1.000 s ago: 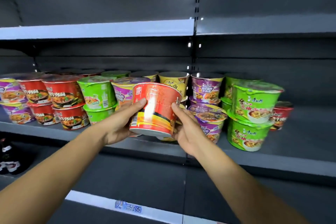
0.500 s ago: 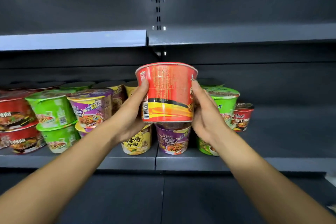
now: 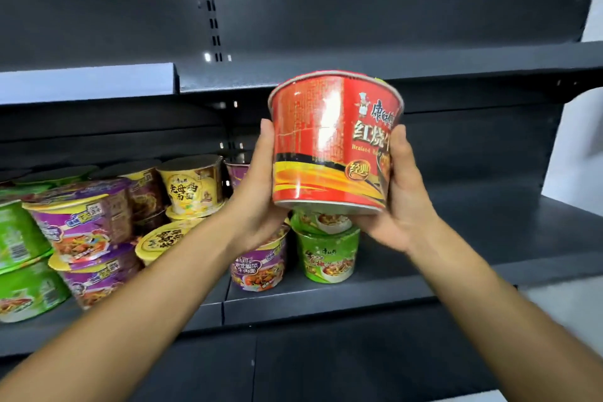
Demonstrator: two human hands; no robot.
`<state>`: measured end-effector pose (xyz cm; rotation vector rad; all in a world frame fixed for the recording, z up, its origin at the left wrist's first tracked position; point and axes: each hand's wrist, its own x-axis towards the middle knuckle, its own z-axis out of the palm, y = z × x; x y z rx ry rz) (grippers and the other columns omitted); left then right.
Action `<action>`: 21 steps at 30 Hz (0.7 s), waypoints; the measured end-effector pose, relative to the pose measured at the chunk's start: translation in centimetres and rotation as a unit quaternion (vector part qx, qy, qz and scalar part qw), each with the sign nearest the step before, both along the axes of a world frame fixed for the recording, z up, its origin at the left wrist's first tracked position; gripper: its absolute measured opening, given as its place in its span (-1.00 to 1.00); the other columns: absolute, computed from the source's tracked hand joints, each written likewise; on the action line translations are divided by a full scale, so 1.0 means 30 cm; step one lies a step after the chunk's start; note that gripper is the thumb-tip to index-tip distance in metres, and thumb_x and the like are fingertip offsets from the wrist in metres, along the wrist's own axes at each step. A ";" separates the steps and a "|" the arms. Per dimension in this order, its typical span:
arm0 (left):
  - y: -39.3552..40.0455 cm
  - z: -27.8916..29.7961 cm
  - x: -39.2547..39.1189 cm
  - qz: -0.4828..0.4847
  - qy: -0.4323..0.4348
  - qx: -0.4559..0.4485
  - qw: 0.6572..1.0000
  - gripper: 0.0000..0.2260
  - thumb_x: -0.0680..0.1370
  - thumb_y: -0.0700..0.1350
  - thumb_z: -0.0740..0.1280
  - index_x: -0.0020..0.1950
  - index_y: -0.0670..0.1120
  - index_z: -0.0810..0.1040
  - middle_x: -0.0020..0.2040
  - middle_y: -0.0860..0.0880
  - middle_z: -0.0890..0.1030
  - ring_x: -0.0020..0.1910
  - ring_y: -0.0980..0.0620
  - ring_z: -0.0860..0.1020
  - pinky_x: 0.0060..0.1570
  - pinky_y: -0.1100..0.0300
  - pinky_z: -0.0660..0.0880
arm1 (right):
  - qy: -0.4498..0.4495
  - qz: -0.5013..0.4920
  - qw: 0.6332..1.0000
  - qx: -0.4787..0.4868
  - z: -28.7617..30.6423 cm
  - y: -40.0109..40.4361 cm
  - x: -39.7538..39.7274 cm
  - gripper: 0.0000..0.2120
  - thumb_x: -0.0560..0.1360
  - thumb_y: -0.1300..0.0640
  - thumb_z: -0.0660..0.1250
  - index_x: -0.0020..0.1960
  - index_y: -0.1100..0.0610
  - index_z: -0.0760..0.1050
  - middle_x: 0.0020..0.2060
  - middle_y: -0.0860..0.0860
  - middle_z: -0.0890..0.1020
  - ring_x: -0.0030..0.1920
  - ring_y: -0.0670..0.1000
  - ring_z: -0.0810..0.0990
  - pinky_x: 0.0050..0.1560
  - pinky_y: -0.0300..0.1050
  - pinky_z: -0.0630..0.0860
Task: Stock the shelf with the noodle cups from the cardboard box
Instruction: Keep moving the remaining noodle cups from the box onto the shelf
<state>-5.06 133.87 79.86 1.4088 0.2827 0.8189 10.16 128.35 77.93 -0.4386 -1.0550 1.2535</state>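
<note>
Hands, left hand [image 3: 261, 202] and right hand [image 3: 403, 202], clasped 1 red cup [image 3: 329, 143] above the shelf [image 3: 456, 271]; best lowered level onto bare space beside the green cups [image 3: 328, 258].

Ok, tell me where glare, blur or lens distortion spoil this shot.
Head view: a white glare streak runs down the red noodle cup held between the left hand and right hand, washing out its small print; the green cups at the left edge are soft and smeared; the wide-angle lens bends the shelf edge and stretches both forearms toward the corners.
</note>
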 end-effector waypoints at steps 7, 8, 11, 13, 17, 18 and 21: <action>-0.014 0.022 0.174 0.221 0.004 0.100 0.970 -0.86 0.63 -0.03 0.19 0.04 -0.06 0.47 -0.19 0.00 0.57 -0.32 0.19 0.55 -0.34 0.28 0.49 | -0.013 -0.153 0.988 0.011 -0.017 -0.053 0.174 0.06 0.02 -0.28 0.59 0.39 0.18 0.37 0.24 0.20 0.55 0.24 0.20 0.54 0.23 0.19 0.48; -0.014 0.023 0.199 0.235 0.010 0.117 0.965 -0.91 0.63 -0.10 0.20 0.02 -0.06 0.48 -0.16 -0.02 0.58 -0.26 0.14 0.56 -0.31 0.25 0.52 | -0.020 -0.183 0.983 0.007 -0.021 -0.059 0.196 0.06 0.03 -0.29 0.58 0.38 0.19 0.37 0.22 0.19 0.57 0.21 0.19 0.56 0.18 0.16 0.52; -0.019 0.008 0.270 0.250 0.048 0.150 0.955 -0.87 0.62 -0.18 0.21 0.03 -0.03 0.55 -0.04 -0.04 0.63 -0.05 0.00 0.60 -0.05 0.09 0.56 | -0.041 -0.267 0.963 -0.008 -0.038 -0.074 0.264 0.00 0.08 -0.34 0.52 0.36 0.17 0.38 0.17 0.16 0.61 0.15 0.15 0.61 0.11 0.09 0.57; -0.032 -0.013 0.313 0.237 0.063 0.160 0.956 -0.86 0.61 -0.15 0.22 0.02 0.03 0.56 0.00 -0.02 0.65 0.02 -0.01 0.60 0.06 0.07 0.54 | -0.057 -0.313 0.948 -0.029 -0.047 -0.085 0.305 -0.07 0.16 -0.36 0.43 0.36 0.16 0.37 0.15 0.13 0.63 0.14 0.13 0.62 0.13 0.10 0.56; -0.064 -0.057 0.385 0.218 0.089 0.174 0.956 -0.81 0.60 -0.04 0.26 0.19 0.00 0.52 0.07 0.03 0.61 0.02 0.07 0.59 0.07 0.11 0.53 | -0.079 -0.354 0.930 -0.053 -0.077 -0.100 0.384 -0.26 0.31 -0.31 0.22 0.33 0.14 0.38 0.10 0.08 0.66 0.08 0.08 0.65 0.11 0.07 0.58; -0.069 -0.065 0.400 0.218 0.095 0.176 0.955 -0.77 0.60 -0.03 0.26 0.23 -0.02 0.49 0.09 0.02 0.60 0.02 0.08 0.58 0.07 0.11 0.53 | -0.084 -0.358 0.928 -0.058 -0.085 -0.100 0.399 -0.28 0.33 -0.31 0.21 0.32 0.13 0.38 0.10 0.07 0.66 0.08 0.07 0.66 0.11 0.06 0.58; -0.073 -0.092 0.439 0.205 0.114 0.175 0.956 -0.71 0.61 0.00 0.23 0.30 -0.03 0.42 0.12 0.01 0.59 0.02 0.09 0.57 0.07 0.11 0.51 | -0.091 -0.367 0.923 -0.079 -0.116 -0.085 0.440 -0.30 0.35 -0.32 0.20 0.32 0.12 0.39 0.08 0.06 0.66 0.06 0.05 0.66 0.09 0.04 0.59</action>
